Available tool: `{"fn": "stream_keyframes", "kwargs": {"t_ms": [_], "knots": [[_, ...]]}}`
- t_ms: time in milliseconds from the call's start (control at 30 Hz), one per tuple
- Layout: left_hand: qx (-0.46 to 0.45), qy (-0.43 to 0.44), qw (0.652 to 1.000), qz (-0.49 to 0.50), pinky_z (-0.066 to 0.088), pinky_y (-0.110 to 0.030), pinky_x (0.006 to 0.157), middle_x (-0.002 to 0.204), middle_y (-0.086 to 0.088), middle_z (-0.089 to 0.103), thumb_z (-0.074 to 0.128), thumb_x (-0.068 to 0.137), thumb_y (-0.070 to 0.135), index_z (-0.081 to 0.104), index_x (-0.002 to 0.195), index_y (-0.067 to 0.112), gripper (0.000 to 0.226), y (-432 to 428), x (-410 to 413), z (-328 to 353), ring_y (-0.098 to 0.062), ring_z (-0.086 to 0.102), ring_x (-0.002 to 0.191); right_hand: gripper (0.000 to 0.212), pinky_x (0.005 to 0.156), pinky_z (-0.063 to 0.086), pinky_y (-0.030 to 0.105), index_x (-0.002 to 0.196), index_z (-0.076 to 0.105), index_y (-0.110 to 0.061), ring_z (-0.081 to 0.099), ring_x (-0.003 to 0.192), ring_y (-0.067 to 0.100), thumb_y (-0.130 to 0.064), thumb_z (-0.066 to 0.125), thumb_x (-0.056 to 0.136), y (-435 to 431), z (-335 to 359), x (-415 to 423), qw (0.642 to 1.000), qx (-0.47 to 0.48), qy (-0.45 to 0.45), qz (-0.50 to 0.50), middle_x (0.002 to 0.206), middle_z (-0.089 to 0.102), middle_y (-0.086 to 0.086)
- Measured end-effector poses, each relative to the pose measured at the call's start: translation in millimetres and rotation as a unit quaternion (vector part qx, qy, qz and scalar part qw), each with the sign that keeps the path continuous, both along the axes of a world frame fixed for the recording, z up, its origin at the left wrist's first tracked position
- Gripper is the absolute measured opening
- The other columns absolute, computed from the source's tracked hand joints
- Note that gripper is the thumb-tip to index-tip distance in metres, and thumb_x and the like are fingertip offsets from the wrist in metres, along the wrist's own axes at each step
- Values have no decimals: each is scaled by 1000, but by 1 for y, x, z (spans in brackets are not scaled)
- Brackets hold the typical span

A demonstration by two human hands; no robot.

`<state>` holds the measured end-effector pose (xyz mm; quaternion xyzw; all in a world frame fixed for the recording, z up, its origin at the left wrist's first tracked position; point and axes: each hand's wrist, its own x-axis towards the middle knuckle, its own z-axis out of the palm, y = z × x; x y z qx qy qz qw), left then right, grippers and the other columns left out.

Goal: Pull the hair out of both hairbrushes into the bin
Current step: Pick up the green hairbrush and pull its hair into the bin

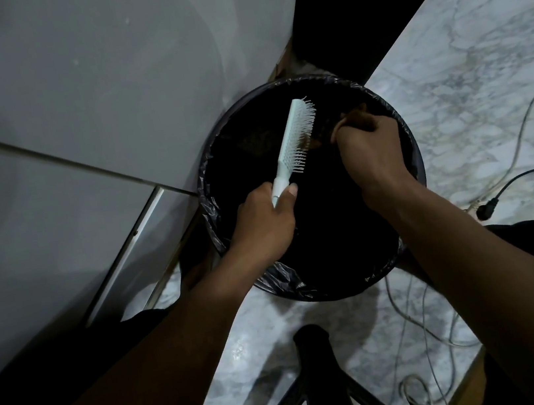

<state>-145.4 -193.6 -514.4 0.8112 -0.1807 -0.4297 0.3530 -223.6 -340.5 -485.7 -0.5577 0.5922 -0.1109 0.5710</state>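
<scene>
A pale mint hairbrush (294, 139) is held over the round black bin (416, 159), which is lined with a black plastic bag. My left hand (264, 227) grips the brush by its handle, bristles facing right. My right hand (372, 148) is to the right of the bristles, fingers pinched on a dark clump of hair (319, 133) that still reaches the brush. Only one hairbrush is in view. The inside of the bin is too dark to see into.
White cabinet panels (71, 110) stand left of the bin. The floor is grey marble (481, 66). Cables (516, 186) and a black plug lie on it at the right. A black stool or chair base (314, 368) stands near my feet.
</scene>
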Motion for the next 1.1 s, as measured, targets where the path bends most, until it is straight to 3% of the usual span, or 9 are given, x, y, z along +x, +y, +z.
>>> {"fn": "stream_keyframes", "kwargs": {"t_ms": [133, 267, 433, 533, 667, 800, 867, 967, 1100], "knots": [[2, 13, 999, 34, 42, -35, 53, 64, 1, 54, 54, 100, 42, 49, 74, 23, 33, 1, 3, -4, -16, 49, 48, 19, 57, 39, 33, 62, 55, -24, 48, 49, 15, -18, 57, 81, 0, 3, -1, 999, 32, 12, 3, 42, 48, -12], [2, 15, 999, 39, 43, -36, 54, 64, 1, 53, 54, 100, 43, 49, 74, 24, 32, -1, 5, -6, -15, 48, 49, 10, 72, 56, 38, 80, 67, -21, 69, 74, 21, -30, 65, 85, 0, 5, 0, 993, 121, -7, -1, 75, 69, -1], [-3, 8, 999, 46, 42, -34, 52, 63, 1, 53, 54, 100, 41, 49, 74, 24, 32, -1, 6, -4, -15, 49, 48, 12, 76, 62, 38, 95, 75, -8, 75, 79, 28, -14, 75, 84, 0, 5, 1, 989, 148, -23, -9, 89, 78, 12], [2, -2, 999, 44, 42, -34, 52, 64, 1, 54, 54, 100, 42, 49, 74, 24, 33, 0, 6, -4, -17, 51, 50, 7, 63, 61, 31, 83, 73, -10, 70, 65, 24, -3, 75, 82, 1, 3, 0, 993, 115, 6, 29, 77, 74, 10], [29, -33, 998, 45, 38, -29, 54, 66, 2, 53, 53, 101, 41, 47, 73, 24, 34, 0, 9, -4, -18, 53, 56, 14, 60, 52, 29, 72, 69, -17, 60, 51, 15, -10, 69, 85, -3, -4, -3, 995, 85, 43, 35, 60, 66, -2], [13, 8, 998, 69, 41, -35, 55, 64, 1, 51, 54, 99, 43, 48, 74, 24, 32, 0, 10, -7, -17, 48, 50, 6, 69, 50, 34, 85, 72, -14, 61, 69, 23, -13, 67, 88, -6, -8, -4, 993, 109, 36, 37, 77, 65, 9], [12, 13, 998, 59, 42, -36, 55, 64, 2, 52, 54, 98, 45, 49, 75, 25, 31, 1, 9, -8, -17, 48, 50, 3, 70, 52, 34, 88, 72, -14, 62, 65, 22, -12, 69, 87, -5, -14, -6, 990, 112, 48, 70, 79, 67, 10], [10, 15, 998, 58, 42, -36, 55, 63, 2, 52, 54, 98, 45, 50, 75, 24, 31, 0, 9, -7, -16, 48, 49, 21, 78, 60, 35, 95, 71, -17, 70, 77, 22, -15, 81, 77, -2, -21, -7, 984, 95, 100, 117, 93, 74, 10], [5, 13, 998, 53, 42, -35, 53, 64, 2, 53, 54, 99, 44, 49, 75, 25, 31, 0, 9, -5, -16, 49, 49, 83, 98, 56, 40, 131, 61, -21, 67, 106, 22, -40, 87, 55, 4, -16, -6, 977, 94, 123, 145, 120, 69, 3]]}}
